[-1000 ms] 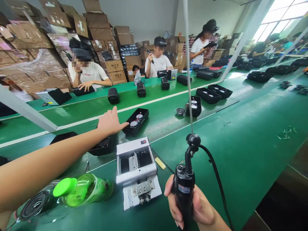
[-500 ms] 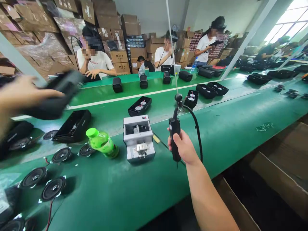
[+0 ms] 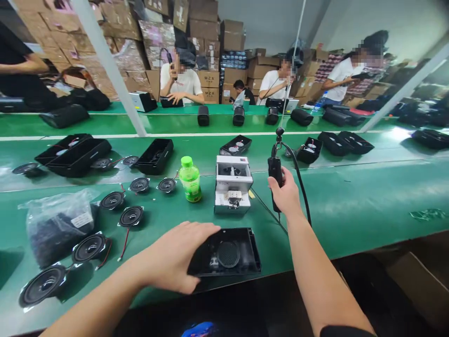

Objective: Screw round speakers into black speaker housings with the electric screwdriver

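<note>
My left hand (image 3: 178, 255) grips the left end of a black open speaker housing (image 3: 229, 252) that lies on the green bench at its near edge. A round grille shows inside the housing. My right hand (image 3: 286, 194) is closed round a black electric screwdriver (image 3: 275, 175) that hangs from a cord, held upright a little right of a small grey screw feeder box (image 3: 233, 182). A green bottle (image 3: 190, 180) stands just left of that box.
Several loose speaker drivers (image 3: 87, 248) with red wires lie at the left, beside a plastic bag of parts (image 3: 56, 224). More black housings (image 3: 79, 157) sit on the conveyor (image 3: 210, 145). Other people work across the belt before stacked cardboard boxes (image 3: 231, 42). A white slanted post (image 3: 108, 65) rises at the left.
My left hand has brought a black housing from the upper left down to the bench's near edge. The view has pulled back and turned left; my right hand kept the screwdriver.
</note>
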The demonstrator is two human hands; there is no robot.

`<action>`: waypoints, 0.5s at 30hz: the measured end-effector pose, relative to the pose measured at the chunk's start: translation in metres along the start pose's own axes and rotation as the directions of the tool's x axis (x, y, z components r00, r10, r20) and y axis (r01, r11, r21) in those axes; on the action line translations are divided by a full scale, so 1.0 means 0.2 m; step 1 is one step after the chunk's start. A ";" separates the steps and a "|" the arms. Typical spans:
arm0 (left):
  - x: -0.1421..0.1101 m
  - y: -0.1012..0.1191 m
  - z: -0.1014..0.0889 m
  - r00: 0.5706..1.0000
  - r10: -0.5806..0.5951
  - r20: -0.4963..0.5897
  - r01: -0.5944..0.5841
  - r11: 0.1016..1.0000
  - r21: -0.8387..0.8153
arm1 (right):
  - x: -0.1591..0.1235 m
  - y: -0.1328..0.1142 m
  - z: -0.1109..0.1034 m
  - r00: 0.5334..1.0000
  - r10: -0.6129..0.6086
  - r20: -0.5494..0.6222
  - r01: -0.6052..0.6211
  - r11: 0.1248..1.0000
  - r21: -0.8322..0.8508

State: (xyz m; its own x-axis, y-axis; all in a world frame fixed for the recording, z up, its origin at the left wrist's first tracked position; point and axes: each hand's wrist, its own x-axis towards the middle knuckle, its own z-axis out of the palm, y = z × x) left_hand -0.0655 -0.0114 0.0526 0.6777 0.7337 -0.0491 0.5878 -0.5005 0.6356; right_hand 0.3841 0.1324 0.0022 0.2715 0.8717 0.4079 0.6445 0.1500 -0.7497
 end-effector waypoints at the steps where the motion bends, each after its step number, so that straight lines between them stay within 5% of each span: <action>1: 0.07 0.00 0.02 0.999 0.026 0.037 -0.027 1.000 0.012 | -0.01 0.00 0.01 0.997 -0.064 -0.035 0.062 0.996 -0.060; 5: 0.25 -0.01 0.07 0.989 0.084 0.120 -0.092 0.994 0.059 | -0.09 -0.03 0.02 0.939 -0.330 -0.094 0.295 0.916 -0.271; 9: 0.21 -0.03 0.00 0.986 0.085 0.141 -0.101 0.989 0.111 | -0.17 -0.11 0.01 0.834 -0.551 -0.023 0.505 0.779 -0.371; 12: 0.11 -0.15 -0.19 0.995 0.000 0.102 -0.017 0.987 0.161 | -0.26 -0.22 -0.03 0.696 -0.716 0.047 0.684 0.642 -0.346; 15: 0.05 -0.39 -0.49 0.967 -0.232 -0.109 0.251 0.940 0.233 | -0.38 -0.41 -0.07 0.519 -0.844 0.138 0.846 0.484 -0.221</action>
State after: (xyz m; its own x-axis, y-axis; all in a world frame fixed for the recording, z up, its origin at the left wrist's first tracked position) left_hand -0.1467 0.0798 0.0779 0.4710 0.8751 -0.1108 0.8253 -0.3928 0.4057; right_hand 0.3199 0.0468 0.0402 -0.5018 0.3901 0.7720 0.7002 0.7073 0.0976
